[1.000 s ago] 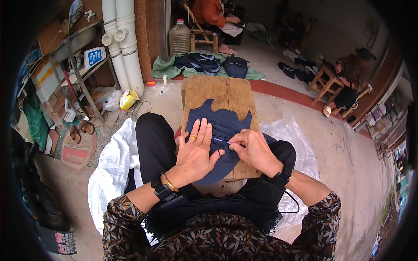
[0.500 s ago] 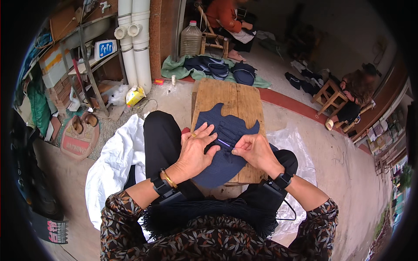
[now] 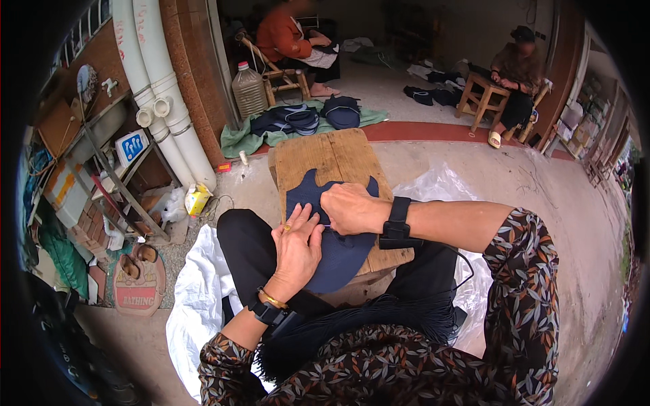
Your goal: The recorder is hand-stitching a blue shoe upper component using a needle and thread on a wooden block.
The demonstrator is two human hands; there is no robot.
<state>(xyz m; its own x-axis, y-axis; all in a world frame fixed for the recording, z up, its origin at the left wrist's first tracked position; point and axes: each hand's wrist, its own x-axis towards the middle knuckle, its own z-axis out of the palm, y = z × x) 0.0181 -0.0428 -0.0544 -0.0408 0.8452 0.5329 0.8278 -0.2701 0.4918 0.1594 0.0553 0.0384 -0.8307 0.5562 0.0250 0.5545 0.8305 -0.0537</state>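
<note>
A navy piece of fabric [image 3: 338, 260] with curved, pointed upper corners lies across a wooden bench [image 3: 318, 152] between my knees. My left hand [image 3: 296, 250] presses on it with fingers stretched out flat, a gold ring on one. My right hand [image 3: 352, 208] is closed in a fist on the upper middle of the fabric, knuckles toward the far side. Whatever its fingers grip is hidden beneath it. A thin purple stick [image 3: 328, 226] shows as a short bit between the two hands; the remainder is covered.
White cloth [image 3: 200, 298] lies by my left leg, clear plastic sheeting [image 3: 447, 183] to the right. Beyond the bench, navy pieces [image 3: 288, 120] rest on a green cloth [image 3: 237, 141] near a large bottle [image 3: 249, 91]. Two people sit farther back, one at a wooden stool [image 3: 482, 95].
My right hand has turned from a pinch near the stick into a fist, moving up and left over the fabric, with the forearm swung out sideways. The view has shifted too.
</note>
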